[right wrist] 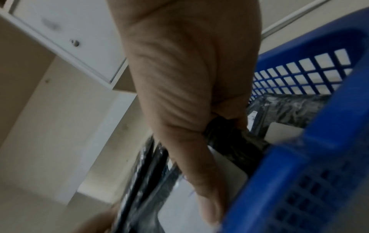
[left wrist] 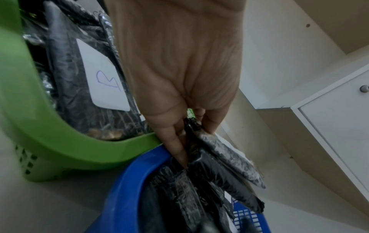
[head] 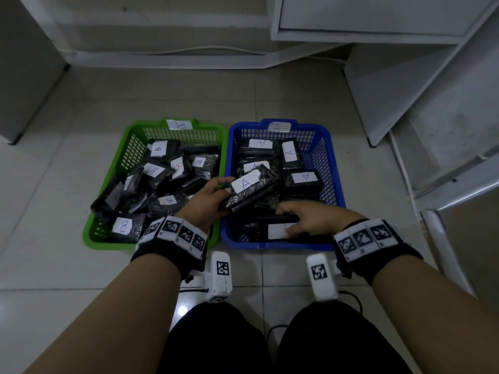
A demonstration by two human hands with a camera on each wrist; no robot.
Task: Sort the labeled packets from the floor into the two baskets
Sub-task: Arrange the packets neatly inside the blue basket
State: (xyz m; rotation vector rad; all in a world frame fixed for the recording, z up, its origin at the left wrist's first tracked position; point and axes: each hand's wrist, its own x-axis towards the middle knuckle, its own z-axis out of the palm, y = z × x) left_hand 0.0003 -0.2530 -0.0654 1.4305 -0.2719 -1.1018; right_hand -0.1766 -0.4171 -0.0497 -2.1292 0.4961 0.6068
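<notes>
Fingers (head: 225, 184) of the left hand (head: 205, 201) curl round the near end of a black plastic-wrapped packet (head: 249, 190) with a white label marked A, holding it tilted over the left part of the blue basket (head: 332, 168), its far end pointing toward 1 o'clock. In the left wrist view the left hand (left wrist: 175, 66) pinches that packet (left wrist: 225, 159) between thumb and fingers (left wrist: 175, 146) just above the blue basket's (left wrist: 127, 189) rim, with the green basket (left wrist: 49, 141) close beside it at 9 o'clock.

The right hand (head: 310, 217) reaches into the near part of the blue basket, at 5 o'clock from the held packet, its fingers bent down onto another black packet (head: 278, 230) whose white label shows beneath the fingertips. The right wrist view is blurred; it shows the right hand (right wrist: 179, 78) with its thumb lying across a white label (right wrist: 215, 173) and fingers bent round the dark wrapping inside the blue basket (right wrist: 319, 141), so it grips this packet.

The blue basket carries a tag marked A on its far rim and holds several A packets. The green basket (head: 108, 211), touching it at 9 o'clock, carries a tag marked B and holds B packets (head: 159, 149). Both stand on a pale tiled floor (head: 54, 184), with white cabinets (head: 378, 20) beyond at 12 to 2 o'clock. Both wrists wear black bands with patterned markers.
</notes>
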